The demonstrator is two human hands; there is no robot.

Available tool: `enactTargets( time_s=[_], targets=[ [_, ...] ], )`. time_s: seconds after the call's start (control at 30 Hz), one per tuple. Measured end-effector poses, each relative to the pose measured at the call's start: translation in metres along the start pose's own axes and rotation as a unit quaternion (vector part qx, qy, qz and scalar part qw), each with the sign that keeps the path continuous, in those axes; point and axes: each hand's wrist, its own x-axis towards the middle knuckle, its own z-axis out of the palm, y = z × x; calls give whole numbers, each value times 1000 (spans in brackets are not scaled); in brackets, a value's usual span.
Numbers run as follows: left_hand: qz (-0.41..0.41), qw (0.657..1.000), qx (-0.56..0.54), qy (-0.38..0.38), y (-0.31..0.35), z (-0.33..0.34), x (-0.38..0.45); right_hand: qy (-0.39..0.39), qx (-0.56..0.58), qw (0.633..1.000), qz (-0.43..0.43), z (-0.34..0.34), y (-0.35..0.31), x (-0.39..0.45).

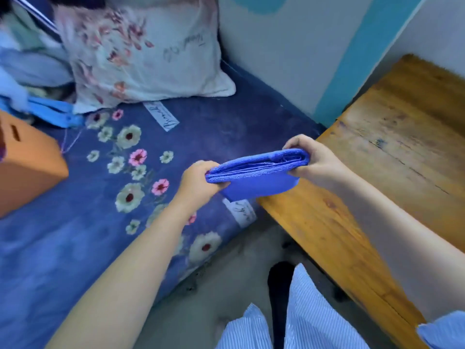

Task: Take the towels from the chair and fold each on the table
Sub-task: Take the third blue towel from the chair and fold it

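Both hands, left hand [198, 180] and right hand [312, 159], pinch opposite ends of the folded blue towel [256, 175]; its long axis points toward two o'clock, where the wooden surface [392, 157] lies, nearer the right hand.

A blue bedspread [75, 248] printed with flowers is being spread over a bed at the left. A floral pillow [141, 51] is being propped against the white and turquoise wall [289, 46]. An orange box [27, 162] with a slot is being carried on the bedspread at the far left. Bare grey floor [201, 311] is being shown below.
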Motion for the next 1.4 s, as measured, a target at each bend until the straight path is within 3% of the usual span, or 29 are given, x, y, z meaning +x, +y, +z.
enactTargets(
  time_s=[0.2, 0.47, 0.63, 0.87, 1.13, 1.4],
  targets=[
    [-44, 986, -61, 151, -112, -110, -124, -86, -15, 992, -96, 151, -80, -25],
    [-106, 942, -160, 275, -218, -198, -272, -179, -33, 971, -155, 314, -165, -62],
    [-146, 928, -141, 312, -266, -233, -310, -247, -105, 945, -184, 377, -211, -63],
    [-171, 905, -178, 347, -317, -303, -284, -244, -163, 927, -232, 451, -262, -8],
    [-168, 885, -254, 352, -376, -417, -178, -202, -163, 930, -260, 528, -332, 127],
    [-174, 873, -190, 414, -442, -519, -89, -153, -185, 921, -306, 610, -404, 235]
  ],
)
